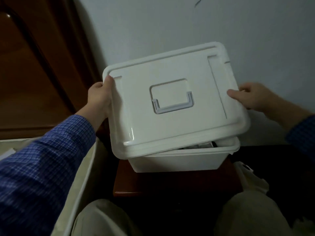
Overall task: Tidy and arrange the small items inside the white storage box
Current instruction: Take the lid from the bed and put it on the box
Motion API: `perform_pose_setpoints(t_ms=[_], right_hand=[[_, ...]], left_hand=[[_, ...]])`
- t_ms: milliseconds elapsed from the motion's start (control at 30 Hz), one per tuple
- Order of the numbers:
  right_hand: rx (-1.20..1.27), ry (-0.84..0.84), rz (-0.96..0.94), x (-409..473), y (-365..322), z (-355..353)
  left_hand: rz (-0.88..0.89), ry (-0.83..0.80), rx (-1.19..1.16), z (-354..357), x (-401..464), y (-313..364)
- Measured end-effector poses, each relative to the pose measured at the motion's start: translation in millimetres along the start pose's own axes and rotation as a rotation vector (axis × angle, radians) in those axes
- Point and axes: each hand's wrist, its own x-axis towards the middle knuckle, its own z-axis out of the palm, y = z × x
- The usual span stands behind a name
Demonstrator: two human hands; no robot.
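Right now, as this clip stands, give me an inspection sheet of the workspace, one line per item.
Surface: small brown wooden stand bearing the box.
Job's things: white storage box; its lid lifted and tilted; contents mostly hidden.
Clutter: pale fabric right of the stand.
Hands: left hand grips the lid's left edge; right hand grips its right edge.
Cables: nothing seen.
Surroundings: pale wall, brown wooden furniture at left.

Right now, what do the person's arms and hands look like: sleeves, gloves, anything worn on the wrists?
Both hands are bare: the left hand and right hand wear no gloves, and no rings show. Both arms wear long sleeves of blue cloth with a fine white check; the left sleeve ends at the wrist, the right sleeve is mostly cut off by the frame. No watch or band shows.
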Motion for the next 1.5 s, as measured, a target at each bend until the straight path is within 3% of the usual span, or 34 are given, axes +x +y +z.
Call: perform_pose_setpoints(t_ms=[100,233,400,533,767,967,1100,1333,1433,1500], right_hand=[[0.025,0.145,-0.044,6,23,32],[-0.03,0.244,0.033,10,48,61],[-0.021,0.171,0.095,8,63,79],[-0.036,0.133,0.072,5,72,83],[-0.119,0.111,0.046,3,73,82],[-0.326,0.043,-0.119,1,53,92],[-0.407,-0.068,-0.097,-3,57,101],[-0.455,-0.108,-0.088,-1,58,104],[-0.203,0.05,0.031,-2,59,100],[0.016,0.151,0.214,-1,63,94]], left_hand=[[-0.086,-0.025,0.001,17,23,-15],[-0.022,-0.225,0.177,32,35,-39],[0.092,-0.356,0.371,36,29,-73],[0.087,-0.389,0.471,34,25,-98],[0.1,-0.35,0.718,27,9,-96],[0.504,-0.348,1.033,25,-43,-97],[0.555,-0.404,1.158,27,-47,-109],[0.6,-0.39,1.174,30,-46,-111],[0.435,-0.197,0.964,23,-47,-108],[0.119,-0.003,0.795,20,-46,-107]])
